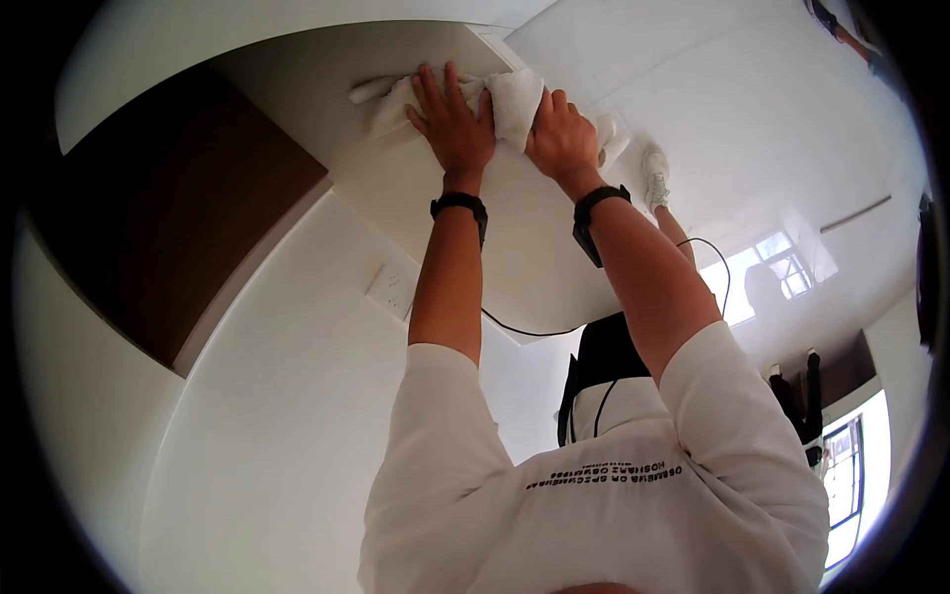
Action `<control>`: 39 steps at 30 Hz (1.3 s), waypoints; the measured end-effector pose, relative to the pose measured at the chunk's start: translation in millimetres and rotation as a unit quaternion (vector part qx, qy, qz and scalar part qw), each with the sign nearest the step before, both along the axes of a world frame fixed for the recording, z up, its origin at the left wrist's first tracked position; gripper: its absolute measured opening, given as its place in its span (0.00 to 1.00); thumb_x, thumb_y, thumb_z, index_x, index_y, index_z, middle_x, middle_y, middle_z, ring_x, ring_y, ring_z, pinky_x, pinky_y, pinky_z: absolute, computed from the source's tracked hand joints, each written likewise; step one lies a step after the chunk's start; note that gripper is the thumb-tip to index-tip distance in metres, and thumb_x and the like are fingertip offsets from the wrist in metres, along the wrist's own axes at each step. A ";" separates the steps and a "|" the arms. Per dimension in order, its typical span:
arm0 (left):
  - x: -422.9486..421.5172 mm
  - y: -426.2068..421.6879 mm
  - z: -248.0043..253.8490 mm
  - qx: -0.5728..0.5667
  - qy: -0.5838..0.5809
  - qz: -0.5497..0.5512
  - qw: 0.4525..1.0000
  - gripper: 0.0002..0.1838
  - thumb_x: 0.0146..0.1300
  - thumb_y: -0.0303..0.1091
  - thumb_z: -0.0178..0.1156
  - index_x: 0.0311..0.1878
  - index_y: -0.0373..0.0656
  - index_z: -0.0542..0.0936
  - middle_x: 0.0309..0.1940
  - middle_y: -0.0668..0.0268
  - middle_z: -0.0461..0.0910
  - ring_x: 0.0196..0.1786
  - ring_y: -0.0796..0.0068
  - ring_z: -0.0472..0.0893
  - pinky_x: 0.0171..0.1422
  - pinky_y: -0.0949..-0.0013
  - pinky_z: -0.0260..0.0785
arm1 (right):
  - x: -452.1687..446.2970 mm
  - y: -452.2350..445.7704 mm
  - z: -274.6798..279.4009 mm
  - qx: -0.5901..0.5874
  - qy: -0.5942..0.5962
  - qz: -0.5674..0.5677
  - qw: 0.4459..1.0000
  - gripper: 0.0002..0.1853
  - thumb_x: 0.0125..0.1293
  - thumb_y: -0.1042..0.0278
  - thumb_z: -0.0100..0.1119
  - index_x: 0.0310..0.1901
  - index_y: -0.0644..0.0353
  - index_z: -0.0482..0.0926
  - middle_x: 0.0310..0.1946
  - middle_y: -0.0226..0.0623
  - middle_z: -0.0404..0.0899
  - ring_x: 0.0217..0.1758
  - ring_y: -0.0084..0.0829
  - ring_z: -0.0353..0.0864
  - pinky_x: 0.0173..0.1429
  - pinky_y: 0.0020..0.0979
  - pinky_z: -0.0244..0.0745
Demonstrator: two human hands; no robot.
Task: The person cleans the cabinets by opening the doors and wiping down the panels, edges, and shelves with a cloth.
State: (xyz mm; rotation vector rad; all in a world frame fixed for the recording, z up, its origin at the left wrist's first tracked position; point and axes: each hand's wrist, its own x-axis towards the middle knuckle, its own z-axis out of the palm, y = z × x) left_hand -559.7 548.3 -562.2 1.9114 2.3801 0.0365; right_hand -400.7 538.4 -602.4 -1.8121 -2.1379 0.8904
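Note:
My left hand [457, 131] lies on a crumpled white cloth [517, 107] with its fingers spread, pressing it against a pale, curved-edged surface [515, 238]. Close beside it on the right, my right hand [564, 137] is closed round the bunched end of the same cloth. Part of the cloth spreads out to the left beyond my left fingers. Dark bands circle both wrists.
A dark brown panel [198, 208] fills the left side. A wall socket [391, 289] sits near a thin black cable [524, 331]. White shoe [655, 176] on the glossy floor [752, 129]. A person's legs [812, 396] and a window [844, 475] show at right.

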 end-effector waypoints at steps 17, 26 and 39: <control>35.0 -65.5 -25.5 -0.051 0.029 0.109 0.992 0.43 0.75 0.52 0.51 0.81 0.37 0.45 0.81 0.41 0.40 0.83 0.39 0.42 0.76 0.28 0.44 | 70.8 28.3 -0.9 -0.027 0.170 0.131 0.976 0.32 0.73 0.46 0.52 0.75 0.43 0.61 0.61 0.43 0.75 0.58 0.48 0.81 0.54 0.49 0.80; 98.0 -242.4 -50.0 -0.087 0.017 0.161 0.983 0.43 0.78 0.53 0.46 0.81 0.33 0.41 0.81 0.39 0.37 0.82 0.35 0.42 0.75 0.30 0.49 | 194.6 -33.8 -15.5 -0.291 0.239 0.213 0.902 0.63 0.52 0.34 0.72 0.82 0.41 0.42 0.78 0.57 0.54 0.78 0.56 0.59 0.78 0.47 0.59; 255.4 -398.1 -37.1 -0.154 -0.139 0.277 0.938 0.48 0.78 0.49 0.49 0.77 0.23 0.32 0.79 0.31 0.25 0.81 0.30 0.30 0.77 0.28 0.39 | 275.7 -137.6 -47.8 -0.442 0.118 0.284 0.842 0.81 0.41 0.47 0.83 0.78 0.65 0.23 0.71 0.67 0.60 0.73 0.57 0.65 0.77 0.41 0.62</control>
